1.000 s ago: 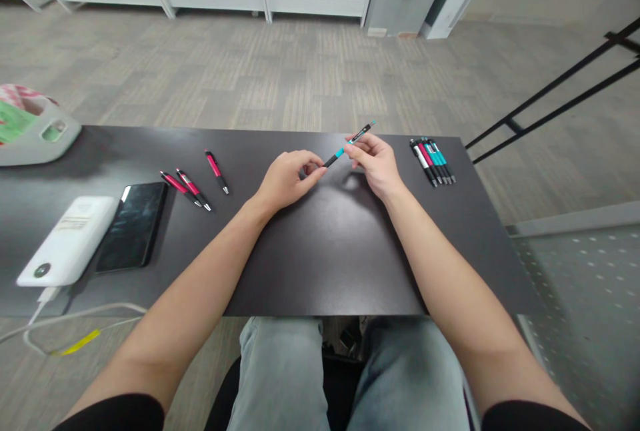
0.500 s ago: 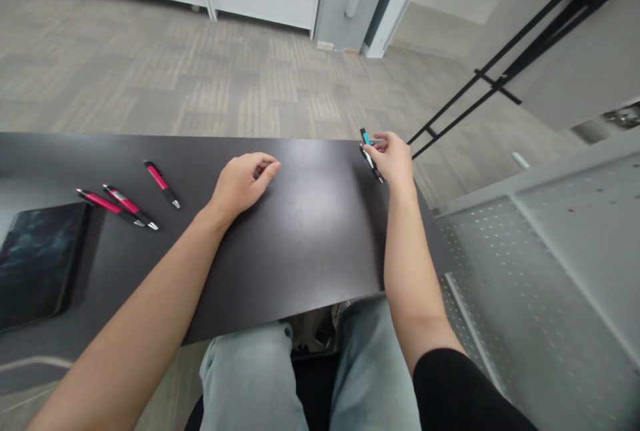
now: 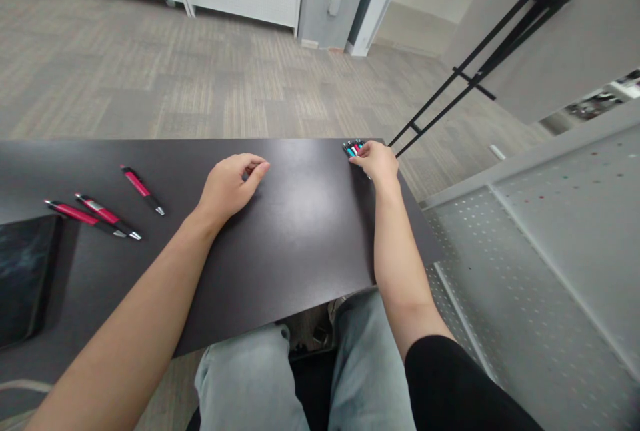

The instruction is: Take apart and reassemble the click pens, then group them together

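Near the far right corner of a dark counter (image 3: 300,251), a row of pens (image 3: 349,151), with cyan, red, white and black showing, is being partly covered by the right hand (image 3: 377,163). Its thumb and fingers are being held narrow at the row's left side; whether a pen is being gripped cannot be told. The left hand (image 3: 231,184) is being held loosely curled close to the far edge, well apart from the row, its thumb near the forefinger; whether they are touching cannot be told. Further left, three red-and-black pens are being borne by the counter: one (image 3: 141,189) nearest the far edge, the other two (image 3: 103,209) slanting together towards their tips. A black phone (image 3: 23,277) is being cut off by the view's left side. Below the near edge, pale jeans (image 3: 240,377) are being worn.
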{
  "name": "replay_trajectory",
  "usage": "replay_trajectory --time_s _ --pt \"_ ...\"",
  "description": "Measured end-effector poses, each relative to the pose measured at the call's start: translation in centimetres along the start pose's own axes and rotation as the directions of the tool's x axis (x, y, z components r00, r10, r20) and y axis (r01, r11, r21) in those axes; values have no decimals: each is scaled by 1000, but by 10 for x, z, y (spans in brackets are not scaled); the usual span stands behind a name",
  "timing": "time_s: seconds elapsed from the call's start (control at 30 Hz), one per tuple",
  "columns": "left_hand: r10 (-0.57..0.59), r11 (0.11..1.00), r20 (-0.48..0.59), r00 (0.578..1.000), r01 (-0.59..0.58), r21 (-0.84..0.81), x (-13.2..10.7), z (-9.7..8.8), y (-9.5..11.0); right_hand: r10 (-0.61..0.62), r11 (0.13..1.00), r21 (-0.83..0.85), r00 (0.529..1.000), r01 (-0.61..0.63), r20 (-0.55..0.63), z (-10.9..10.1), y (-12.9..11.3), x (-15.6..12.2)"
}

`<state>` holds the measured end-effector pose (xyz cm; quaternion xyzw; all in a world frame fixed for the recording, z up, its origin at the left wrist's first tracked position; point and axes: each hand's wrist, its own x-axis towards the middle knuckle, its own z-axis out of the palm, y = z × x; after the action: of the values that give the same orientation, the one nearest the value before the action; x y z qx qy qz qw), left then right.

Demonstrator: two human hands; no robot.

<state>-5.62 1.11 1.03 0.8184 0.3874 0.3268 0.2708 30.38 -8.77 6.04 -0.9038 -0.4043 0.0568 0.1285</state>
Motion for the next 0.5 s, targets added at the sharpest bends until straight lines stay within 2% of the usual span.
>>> replay_trajectory --time_s 0.5 --pt "88 996 1 996 -88 2 -2 2 -4 10 999 31 999 -9 -40 7 1 3"
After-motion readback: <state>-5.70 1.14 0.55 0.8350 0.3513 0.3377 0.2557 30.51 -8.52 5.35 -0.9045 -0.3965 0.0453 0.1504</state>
